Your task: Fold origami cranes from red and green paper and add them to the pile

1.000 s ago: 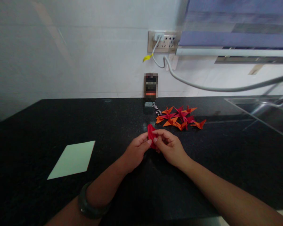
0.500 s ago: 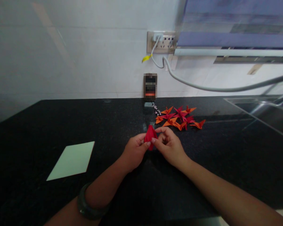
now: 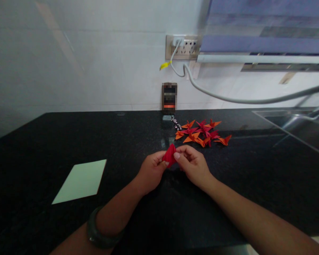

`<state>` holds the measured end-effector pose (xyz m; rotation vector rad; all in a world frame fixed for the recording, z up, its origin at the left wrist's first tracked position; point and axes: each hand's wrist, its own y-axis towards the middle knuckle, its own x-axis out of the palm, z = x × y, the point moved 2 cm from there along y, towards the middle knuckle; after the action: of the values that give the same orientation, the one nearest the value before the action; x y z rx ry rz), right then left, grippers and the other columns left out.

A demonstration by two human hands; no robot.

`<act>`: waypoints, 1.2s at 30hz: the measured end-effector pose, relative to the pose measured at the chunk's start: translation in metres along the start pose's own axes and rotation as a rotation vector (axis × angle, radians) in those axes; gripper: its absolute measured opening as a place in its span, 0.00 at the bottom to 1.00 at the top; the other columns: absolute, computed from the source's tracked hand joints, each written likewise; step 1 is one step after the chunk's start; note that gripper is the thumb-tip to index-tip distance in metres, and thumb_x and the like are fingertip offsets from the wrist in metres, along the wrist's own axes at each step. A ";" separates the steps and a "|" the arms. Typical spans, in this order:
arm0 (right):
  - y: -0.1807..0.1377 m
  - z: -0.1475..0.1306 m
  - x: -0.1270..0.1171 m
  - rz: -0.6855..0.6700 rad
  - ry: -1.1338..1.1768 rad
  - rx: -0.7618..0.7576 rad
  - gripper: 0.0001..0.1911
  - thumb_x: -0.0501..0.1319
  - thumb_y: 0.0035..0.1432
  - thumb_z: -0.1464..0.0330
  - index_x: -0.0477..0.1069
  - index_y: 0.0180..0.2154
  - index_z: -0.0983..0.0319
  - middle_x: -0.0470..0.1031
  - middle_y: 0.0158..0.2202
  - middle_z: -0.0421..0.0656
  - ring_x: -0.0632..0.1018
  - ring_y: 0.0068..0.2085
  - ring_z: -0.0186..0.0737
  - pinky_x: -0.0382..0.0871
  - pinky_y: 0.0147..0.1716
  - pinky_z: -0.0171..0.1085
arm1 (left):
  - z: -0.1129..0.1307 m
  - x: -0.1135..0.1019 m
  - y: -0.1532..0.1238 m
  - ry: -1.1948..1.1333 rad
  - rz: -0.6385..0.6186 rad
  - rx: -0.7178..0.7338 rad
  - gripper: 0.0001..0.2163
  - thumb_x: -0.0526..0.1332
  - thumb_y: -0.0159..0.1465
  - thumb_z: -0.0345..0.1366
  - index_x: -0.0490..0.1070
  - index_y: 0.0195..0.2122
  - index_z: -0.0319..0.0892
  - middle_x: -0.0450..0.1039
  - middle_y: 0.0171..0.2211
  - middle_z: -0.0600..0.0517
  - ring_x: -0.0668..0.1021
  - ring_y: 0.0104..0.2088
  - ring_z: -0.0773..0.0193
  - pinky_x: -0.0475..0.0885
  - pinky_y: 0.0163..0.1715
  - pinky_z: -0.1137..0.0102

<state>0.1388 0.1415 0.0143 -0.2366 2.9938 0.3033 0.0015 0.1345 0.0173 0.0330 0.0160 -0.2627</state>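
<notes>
Head view: left hand (image 3: 150,170) and right hand (image 3: 192,164) both pinch the red folded paper (image 3: 169,154).

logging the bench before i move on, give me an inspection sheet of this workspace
surface: black speckled counter, glossy, meeting a white tiled wall
job's things: red folded paper, pinched between both hands
clutter: pale green sheet flat at left; pile of red and orange folded figures beyond the hands; small dark device at the wall
grips: left hand and right hand each shut on the red folded paper with fingertips; dark band on the left wrist
cables: grey cable plugged into the wall socket, running off right; yellow tag near the plug
surroundings: blue-grey blind upper right
</notes>
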 end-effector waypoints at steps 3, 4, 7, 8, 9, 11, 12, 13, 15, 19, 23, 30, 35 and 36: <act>0.000 -0.003 0.000 -0.002 -0.002 -0.005 0.09 0.57 0.52 0.63 0.67 0.30 0.62 0.59 0.17 0.33 0.62 0.17 0.28 0.55 0.16 0.29 | -0.001 0.000 0.000 -0.020 -0.010 -0.013 0.08 0.57 0.54 0.29 0.72 0.34 0.38 0.73 0.30 0.53 0.72 0.32 0.65 0.65 0.35 0.70; 0.000 -0.003 0.000 -0.010 -0.003 -0.013 0.09 0.56 0.53 0.63 0.67 0.30 0.62 0.60 0.17 0.34 0.62 0.18 0.28 0.55 0.16 0.30 | -0.001 0.000 0.000 -0.036 -0.014 -0.022 0.08 0.56 0.54 0.29 0.72 0.34 0.38 0.73 0.29 0.53 0.72 0.31 0.65 0.65 0.34 0.71; 0.000 -0.005 -0.002 -0.026 -0.047 -0.053 0.09 0.53 0.55 0.65 0.67 0.30 0.62 0.62 0.18 0.35 0.62 0.18 0.28 0.56 0.17 0.30 | 0.000 0.001 0.000 -0.061 -0.029 -0.030 0.08 0.56 0.54 0.29 0.71 0.33 0.37 0.73 0.28 0.53 0.72 0.30 0.66 0.64 0.34 0.71; 0.001 -0.004 -0.002 -0.021 -0.069 -0.066 0.09 0.53 0.56 0.65 0.67 0.29 0.62 0.62 0.18 0.35 0.62 0.18 0.28 0.56 0.18 0.30 | 0.001 0.001 -0.001 -0.055 -0.032 -0.033 0.07 0.56 0.54 0.29 0.71 0.33 0.37 0.73 0.28 0.54 0.71 0.30 0.67 0.64 0.34 0.71; 0.001 -0.004 -0.003 -0.007 -0.089 -0.076 0.08 0.53 0.55 0.66 0.67 0.29 0.62 0.62 0.18 0.35 0.62 0.18 0.28 0.57 0.18 0.30 | 0.001 0.001 -0.001 -0.044 -0.033 -0.038 0.07 0.56 0.54 0.29 0.71 0.33 0.37 0.73 0.27 0.54 0.71 0.29 0.67 0.64 0.34 0.71; 0.003 -0.002 -0.006 0.046 -0.115 -0.086 0.05 0.54 0.54 0.68 0.66 0.31 0.61 0.62 0.18 0.35 0.63 0.19 0.29 0.57 0.18 0.30 | 0.002 0.002 -0.001 -0.014 -0.030 -0.051 0.08 0.56 0.54 0.29 0.72 0.33 0.37 0.72 0.26 0.54 0.71 0.28 0.67 0.64 0.32 0.72; 0.004 -0.001 -0.008 0.073 -0.127 -0.096 0.04 0.55 0.53 0.69 0.66 0.31 0.61 0.62 0.19 0.35 0.64 0.19 0.29 0.58 0.19 0.30 | 0.003 0.002 -0.001 0.002 -0.025 -0.055 0.08 0.56 0.54 0.29 0.72 0.34 0.37 0.72 0.26 0.54 0.71 0.27 0.68 0.64 0.32 0.72; 0.005 0.000 -0.009 0.094 -0.148 -0.111 0.03 0.55 0.52 0.70 0.66 0.32 0.61 0.63 0.20 0.35 0.65 0.20 0.29 0.59 0.19 0.30 | 0.003 0.002 -0.001 0.018 -0.020 -0.055 0.09 0.56 0.54 0.29 0.72 0.34 0.37 0.73 0.27 0.54 0.71 0.28 0.67 0.64 0.32 0.72; 0.006 -0.001 -0.012 0.112 -0.223 -0.164 0.03 0.55 0.51 0.72 0.67 0.30 0.61 0.66 0.22 0.37 0.67 0.22 0.31 0.61 0.22 0.31 | 0.002 0.002 -0.001 0.060 -0.008 -0.040 0.10 0.55 0.54 0.29 0.72 0.35 0.37 0.73 0.28 0.54 0.72 0.29 0.66 0.65 0.33 0.71; 0.006 -0.008 -0.014 0.109 -0.408 -0.360 0.08 0.54 0.52 0.74 0.71 0.31 0.62 0.70 0.27 0.41 0.71 0.29 0.34 0.65 0.29 0.34 | 0.001 0.000 0.001 0.161 0.016 0.016 0.12 0.54 0.54 0.29 0.72 0.38 0.38 0.75 0.31 0.52 0.73 0.32 0.64 0.66 0.35 0.69; 0.004 -0.012 -0.012 0.111 -0.561 -0.541 0.08 0.57 0.53 0.72 0.73 0.34 0.62 0.68 0.25 0.41 0.70 0.28 0.34 0.65 0.27 0.33 | 0.000 -0.001 0.001 0.220 0.043 0.036 0.13 0.53 0.55 0.29 0.72 0.40 0.39 0.75 0.33 0.52 0.74 0.34 0.63 0.66 0.36 0.68; -0.001 -0.013 -0.011 0.122 -0.791 -0.732 0.08 0.55 0.55 0.73 0.73 0.35 0.63 0.68 0.28 0.44 0.69 0.30 0.35 0.64 0.28 0.34 | -0.003 0.001 0.001 0.147 0.057 0.032 0.12 0.55 0.55 0.29 0.72 0.39 0.40 0.74 0.30 0.53 0.74 0.31 0.64 0.66 0.34 0.69; 0.000 -0.015 -0.009 0.127 -0.710 -0.652 0.06 0.54 0.55 0.74 0.69 0.32 0.63 0.67 0.29 0.44 0.69 0.32 0.36 0.65 0.30 0.35 | -0.002 0.003 0.001 -0.050 0.027 -0.032 0.09 0.58 0.54 0.31 0.73 0.36 0.39 0.73 0.27 0.53 0.73 0.28 0.66 0.65 0.31 0.71; 0.001 -0.014 -0.009 0.126 -0.674 -0.622 0.05 0.53 0.56 0.75 0.67 0.31 0.63 0.66 0.28 0.43 0.69 0.32 0.36 0.65 0.30 0.35 | -0.002 0.003 0.001 -0.085 0.024 -0.041 0.09 0.59 0.54 0.31 0.72 0.36 0.39 0.74 0.28 0.53 0.73 0.28 0.66 0.65 0.31 0.72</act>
<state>0.1455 0.1406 0.0295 0.0110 2.1801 1.0787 0.0047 0.1348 0.0154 -0.0189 -0.0631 -0.2396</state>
